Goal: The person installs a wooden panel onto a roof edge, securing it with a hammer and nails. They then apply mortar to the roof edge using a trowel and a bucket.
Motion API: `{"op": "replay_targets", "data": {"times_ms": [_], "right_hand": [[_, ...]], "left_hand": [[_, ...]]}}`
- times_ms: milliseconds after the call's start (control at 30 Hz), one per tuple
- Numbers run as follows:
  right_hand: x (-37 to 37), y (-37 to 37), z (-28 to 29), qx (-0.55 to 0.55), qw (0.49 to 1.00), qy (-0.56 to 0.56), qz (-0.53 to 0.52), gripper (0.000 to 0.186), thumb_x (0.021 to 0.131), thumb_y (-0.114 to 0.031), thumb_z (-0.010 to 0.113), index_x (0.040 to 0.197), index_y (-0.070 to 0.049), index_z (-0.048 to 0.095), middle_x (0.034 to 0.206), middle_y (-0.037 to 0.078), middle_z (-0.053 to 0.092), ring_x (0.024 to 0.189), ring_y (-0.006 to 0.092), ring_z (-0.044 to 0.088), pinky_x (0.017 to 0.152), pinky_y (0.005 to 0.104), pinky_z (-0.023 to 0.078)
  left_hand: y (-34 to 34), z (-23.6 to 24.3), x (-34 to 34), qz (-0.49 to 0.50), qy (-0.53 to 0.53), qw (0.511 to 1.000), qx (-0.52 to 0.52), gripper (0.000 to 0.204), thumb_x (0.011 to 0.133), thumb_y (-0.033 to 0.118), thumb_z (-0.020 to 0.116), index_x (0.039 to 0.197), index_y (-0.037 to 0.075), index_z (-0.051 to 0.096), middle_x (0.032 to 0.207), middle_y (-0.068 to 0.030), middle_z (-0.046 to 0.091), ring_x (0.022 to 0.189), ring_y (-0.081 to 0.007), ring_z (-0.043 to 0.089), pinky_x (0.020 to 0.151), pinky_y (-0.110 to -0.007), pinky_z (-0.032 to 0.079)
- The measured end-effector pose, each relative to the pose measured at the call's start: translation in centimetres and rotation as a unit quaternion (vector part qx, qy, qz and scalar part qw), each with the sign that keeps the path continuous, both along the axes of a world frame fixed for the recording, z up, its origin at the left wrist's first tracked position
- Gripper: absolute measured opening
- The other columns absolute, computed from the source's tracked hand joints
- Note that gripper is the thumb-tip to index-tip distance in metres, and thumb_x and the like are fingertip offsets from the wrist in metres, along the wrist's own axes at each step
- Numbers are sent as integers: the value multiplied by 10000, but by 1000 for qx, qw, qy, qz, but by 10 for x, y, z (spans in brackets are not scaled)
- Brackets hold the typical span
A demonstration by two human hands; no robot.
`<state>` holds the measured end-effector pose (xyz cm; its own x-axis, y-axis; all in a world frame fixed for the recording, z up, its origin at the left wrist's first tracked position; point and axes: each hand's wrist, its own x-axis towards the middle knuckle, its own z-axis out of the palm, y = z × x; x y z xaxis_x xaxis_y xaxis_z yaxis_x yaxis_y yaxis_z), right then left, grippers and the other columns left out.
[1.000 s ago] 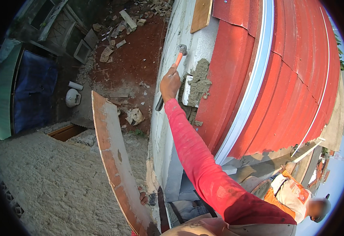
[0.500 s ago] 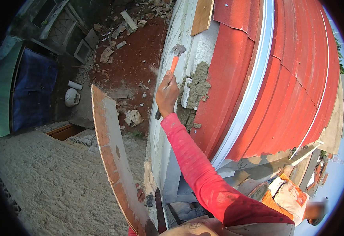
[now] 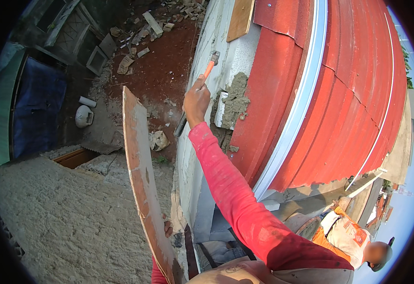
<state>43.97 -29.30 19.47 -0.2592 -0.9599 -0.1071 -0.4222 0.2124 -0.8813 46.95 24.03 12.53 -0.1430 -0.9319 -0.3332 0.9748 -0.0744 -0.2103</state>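
Right hand point(image 3: 197, 103) wraps fingers tightly round hammer point(image 3: 208, 71), over pale wall point(image 3: 189, 158). Left hand point(image 3: 167, 227), partly hidden, curls fingers at board point(image 3: 143, 161) edge. Right of hammer-holding fingers: mortar point(image 3: 236, 100), red roof point(image 3: 353, 109). Left of them: dirt yard point(image 3: 164, 66), blue tarp point(image 3: 39, 102).

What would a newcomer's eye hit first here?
The red roof sheets filling the upper right. Then, near the centre, the right hand gripping an orange-and-black hammer beside grey mortar, and the long board left of it, with the left hand at its right edge.
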Motion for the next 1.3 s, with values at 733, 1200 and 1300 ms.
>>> {"op": "replay_targets", "data": {"times_ms": [733, 1200, 1300], "right_hand": [[-88, 155, 110, 10, 964, -108, 242, 288, 1013, -227, 654, 909, -21, 481, 615, 84, 485, 531, 165, 515, 499, 343, 403], [-56, 86, -43, 141, 987, -49, 54, 490, 1116, -399, 342, 949, 18, 539, 612, 212, 536, 558, 426, 562, 552, 522, 399], [-45, 82, -45, 166, 976, -138, 29, 535, 1112, -410, 341, 913, 33, 565, 651, 241, 575, 593, 456, 575, 574, 522, 426]], "left_hand": [[-157, -91, 1, -163, -399, 869, 242, 229, 1076, 333, 447, 973, 146, 530, 517, 45, 420, 357, -83, 378, 324, -245, 332], [-32, -36, -3, -9, -251, 925, 286, 323, 1054, 380, 535, 1127, 67, 573, 550, -24, 520, 375, -128, 481, 317, -280, 392], [-8, -31, 5, 22, -208, 943, 258, 345, 1049, 383, 545, 1150, 54, 574, 584, -62, 576, 413, -157, 551, 338, -300, 462]]}}
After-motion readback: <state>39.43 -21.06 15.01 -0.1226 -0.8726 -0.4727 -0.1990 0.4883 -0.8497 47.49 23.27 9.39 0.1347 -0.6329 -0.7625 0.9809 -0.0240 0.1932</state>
